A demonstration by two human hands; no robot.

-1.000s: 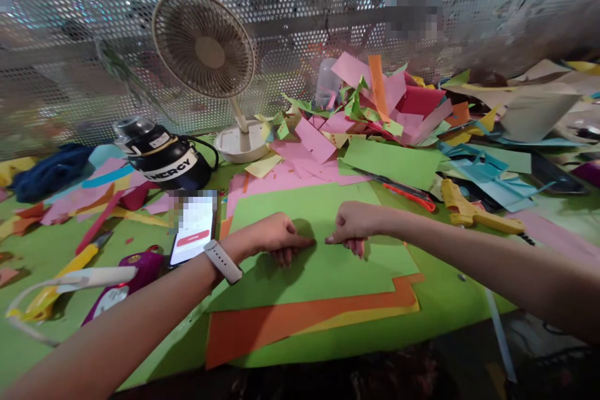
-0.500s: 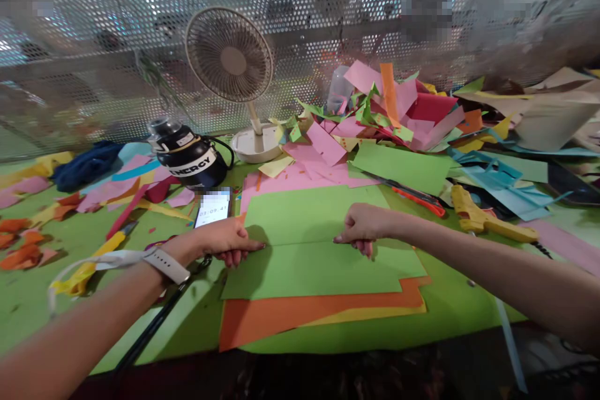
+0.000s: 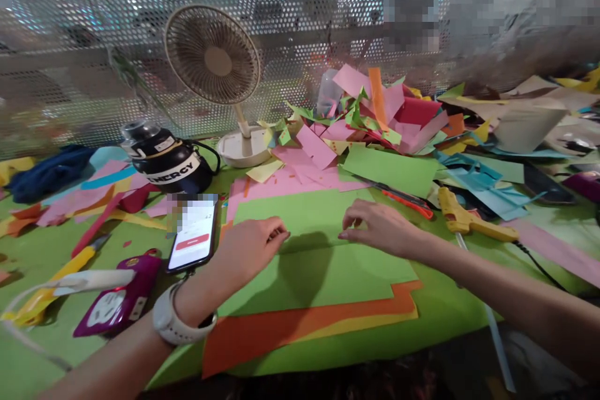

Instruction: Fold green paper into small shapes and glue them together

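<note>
Extends two bare forearms over a green-covered table [image 3: 351, 353], wrists bent inward above a flat, light-green rectangular sheet of paper [image 3: 304, 281], laid at dial centre with a faint line across its middle. Brings the left hand [image 3: 255, 240] in from eight o'clock, back uppermost, over the sheet's ten-o'clock side, fingers curled and thumb tip close to them; leaves unclear any pinch there. Wears a pale perforated watch strap [image 3: 185, 329] at that wrist. Reaches with the right hand [image 3: 375, 225] from four o'clock to the two-o'clock side, released, fingers loosely curved and parted from the thumb. Points both sets of fingertips toward each other across green paper, contact with it unclear. Shares the table with orange paper [image 3: 262, 331] and yellow paper [image 3: 379, 319], jutting out at six o'clock, a lit black smartphone [image 3: 190, 256] at nine, a black bottle labelled ENERGY [image 3: 178, 169] at ten, a round beige fan [image 3: 218, 61] at eleven, a multicoloured heap of cut paper [image 3: 377, 100] at one and a yellow plastic glue gun [image 3: 469, 219] near three.
</note>
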